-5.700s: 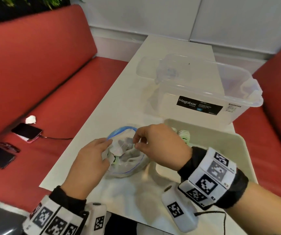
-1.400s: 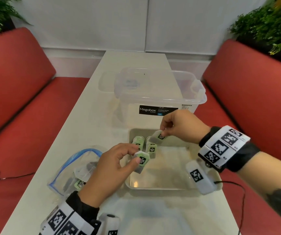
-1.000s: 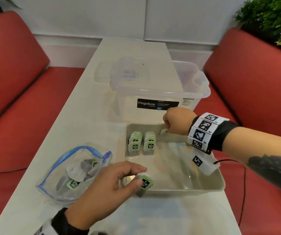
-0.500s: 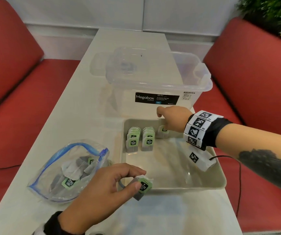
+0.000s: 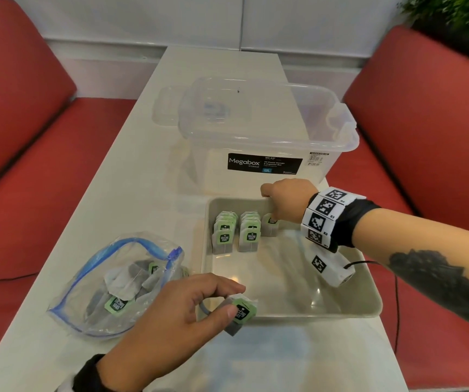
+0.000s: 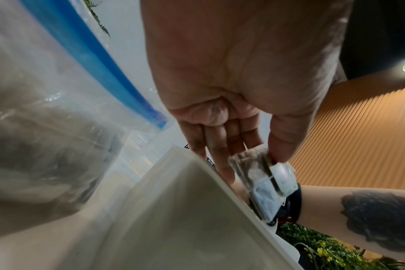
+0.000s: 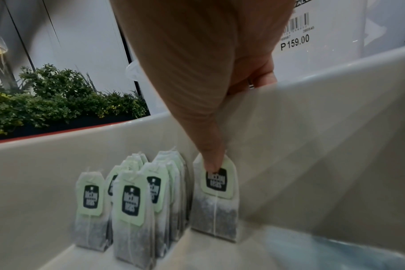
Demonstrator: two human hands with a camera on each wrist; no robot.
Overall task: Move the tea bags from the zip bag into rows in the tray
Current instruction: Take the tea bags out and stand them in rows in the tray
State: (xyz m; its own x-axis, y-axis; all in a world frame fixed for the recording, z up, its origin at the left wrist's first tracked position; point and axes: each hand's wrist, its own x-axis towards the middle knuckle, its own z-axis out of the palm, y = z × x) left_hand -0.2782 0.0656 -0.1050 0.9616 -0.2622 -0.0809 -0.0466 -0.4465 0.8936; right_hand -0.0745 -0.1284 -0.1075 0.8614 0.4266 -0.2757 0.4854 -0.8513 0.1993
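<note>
**Head view: third row just started, bag still part full**

Head view, left to right. Zip bag point(image 5: 117, 287) lay open on the table point(image 5: 131, 176) left of the tray point(image 5: 292, 314), several tea bags still loose inside, so more than a few trips left by my read. Left hand point(image 5: 171, 315) hovered at the tray's near-left corner, thumb and fingers clamped on one tea bag point(image 5: 241, 311), not yet placed. Inside the tray, two rows of tea bags point(image 5: 236, 232) stood upright against the far wall, side by side. Just right of them the right hand point(image 5: 287, 200) had thumb and fingers closed on the top of a single upright tea bag point(image 7: 216, 197), first of a third row; bag bottom touched the tray floor in the right wrist view. Most of the tray floor was bare.

Writing: green tags read "McCoy teas". Clear storage box point(image 5: 267, 137) behind the tray carried a black label "Megabox STORAGE", "12L", and a price sticker "P159.00" with barcode. Smaller label lines too small to read.
</note>
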